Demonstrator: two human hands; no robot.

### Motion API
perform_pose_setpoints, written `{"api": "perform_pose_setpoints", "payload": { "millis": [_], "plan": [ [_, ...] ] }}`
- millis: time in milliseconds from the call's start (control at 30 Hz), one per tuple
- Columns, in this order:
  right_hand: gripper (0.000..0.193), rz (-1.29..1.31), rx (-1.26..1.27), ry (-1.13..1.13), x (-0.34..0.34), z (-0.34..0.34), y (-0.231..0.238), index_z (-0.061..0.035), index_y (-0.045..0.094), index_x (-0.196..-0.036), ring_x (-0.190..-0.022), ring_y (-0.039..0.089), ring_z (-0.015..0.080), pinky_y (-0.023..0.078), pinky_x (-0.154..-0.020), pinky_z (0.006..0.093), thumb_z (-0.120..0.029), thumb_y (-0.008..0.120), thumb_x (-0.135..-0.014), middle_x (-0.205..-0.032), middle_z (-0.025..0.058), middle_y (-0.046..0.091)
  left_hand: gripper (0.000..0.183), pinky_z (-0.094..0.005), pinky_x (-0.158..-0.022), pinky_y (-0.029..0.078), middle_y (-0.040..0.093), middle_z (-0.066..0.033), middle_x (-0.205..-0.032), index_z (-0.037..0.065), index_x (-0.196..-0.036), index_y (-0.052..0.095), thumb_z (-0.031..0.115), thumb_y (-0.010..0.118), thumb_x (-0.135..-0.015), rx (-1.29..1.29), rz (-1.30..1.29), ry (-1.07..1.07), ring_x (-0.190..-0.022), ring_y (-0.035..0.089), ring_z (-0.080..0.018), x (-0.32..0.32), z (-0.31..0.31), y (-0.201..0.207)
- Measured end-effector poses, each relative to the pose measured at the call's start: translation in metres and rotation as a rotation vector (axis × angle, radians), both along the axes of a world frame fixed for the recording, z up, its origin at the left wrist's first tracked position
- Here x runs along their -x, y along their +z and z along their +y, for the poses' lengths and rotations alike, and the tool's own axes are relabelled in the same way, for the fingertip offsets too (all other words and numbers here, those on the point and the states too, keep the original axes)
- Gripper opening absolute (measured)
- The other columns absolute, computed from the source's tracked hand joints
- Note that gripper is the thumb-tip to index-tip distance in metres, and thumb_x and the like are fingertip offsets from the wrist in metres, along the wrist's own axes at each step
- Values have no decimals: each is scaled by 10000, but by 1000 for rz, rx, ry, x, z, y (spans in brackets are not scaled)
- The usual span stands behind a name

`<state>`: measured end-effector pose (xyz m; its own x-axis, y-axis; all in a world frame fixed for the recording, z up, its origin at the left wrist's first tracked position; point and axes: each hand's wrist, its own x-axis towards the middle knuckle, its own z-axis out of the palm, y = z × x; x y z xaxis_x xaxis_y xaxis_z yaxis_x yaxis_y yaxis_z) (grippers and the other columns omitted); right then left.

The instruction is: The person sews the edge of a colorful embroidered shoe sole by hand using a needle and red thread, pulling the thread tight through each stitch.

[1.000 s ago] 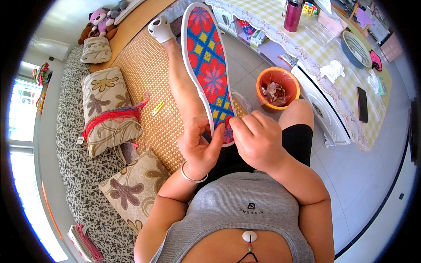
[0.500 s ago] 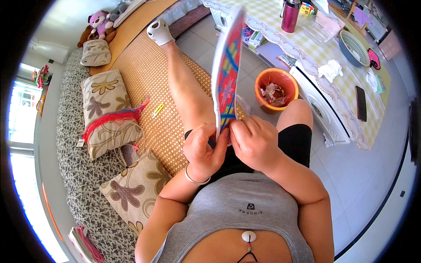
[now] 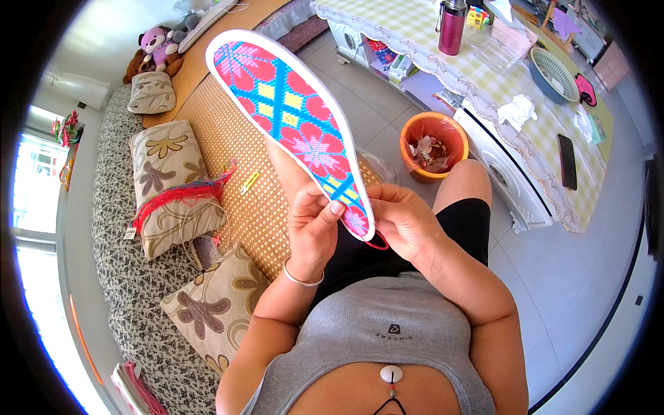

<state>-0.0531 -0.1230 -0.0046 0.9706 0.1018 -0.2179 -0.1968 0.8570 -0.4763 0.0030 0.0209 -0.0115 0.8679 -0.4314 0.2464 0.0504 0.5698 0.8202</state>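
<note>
An embroidered insole, white-rimmed with red and pink flowers, blue bands and yellow patches, stands tilted up before me, patterned face toward me. My left hand grips it near the narrow heel end, thumb on the stitched face and fingers behind. At the heel's right edge, my right hand has its fingers pinched together, touching or very near the rim. What that pinch holds is hidden. A small loop of red thread hangs below the heel, beside the right fingers.
On the woven mat to the left lie a yellow cutter and patterned cushions, one bearing a bundle of red threads. An orange bin with scraps stands right of my leg. The checked table holds a phone, a basket, tissues and a flask.
The insole has turned from nearly edge-on to face me and leans left. My left hand's thumb now rests on its face; my right hand has shifted slightly to the heel's right edge.
</note>
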Motion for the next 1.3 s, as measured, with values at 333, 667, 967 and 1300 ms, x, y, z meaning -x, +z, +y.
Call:
{"api": "perform_pose_setpoints", "payload": {
  "millis": [333, 667, 967, 1300],
  "plan": [
    [122, -25, -35, -184, -11, -7, -8, -24, 629, -920, -807, 579, 98, 456, -723, 214, -137, 593, -891, -910, 48, 641, 202, -334, -816, 489, 620, -66, -961, 62, -1058, 542, 28, 581, -863, 92, 106, -123, -897, 598, -183, -2, -6, 0],
    [112, 33, 29, -143, -5, 1, -9, -21, 611, -878, -762, 568, 79, 438, -667, 204, -133, 615, -873, -813, 45, 630, 177, -308, -882, 466, 644, -98, -1029, 18, -1036, 552, -27, 565, -866, -36, -52, 16, -957, 610, -164, -3, -7, -14],
    [52, -95, -233, -431, -10, -54, 4, -20, 580, -896, -681, 502, 106, 421, -538, 196, -68, 559, -890, -792, 47, 552, 230, -296, -617, 312, 458, 13, -617, 87, -1020, 549, 176, 644, -831, 208, 332, -123, -591, 377, -125, -25, 8, -10],
    [73, -246, 846, -809, -2, -46, 22, -36, 573, -952, -576, 449, 95, 368, -492, 221, -71, 539, -897, -726, 21, 528, 205, -271, -635, 314, 407, 26, -536, 67, -1045, 552, 220, 489, -924, 607, 645, -589, -576, 366, -107, -23, 6, -14]
  ]
}}
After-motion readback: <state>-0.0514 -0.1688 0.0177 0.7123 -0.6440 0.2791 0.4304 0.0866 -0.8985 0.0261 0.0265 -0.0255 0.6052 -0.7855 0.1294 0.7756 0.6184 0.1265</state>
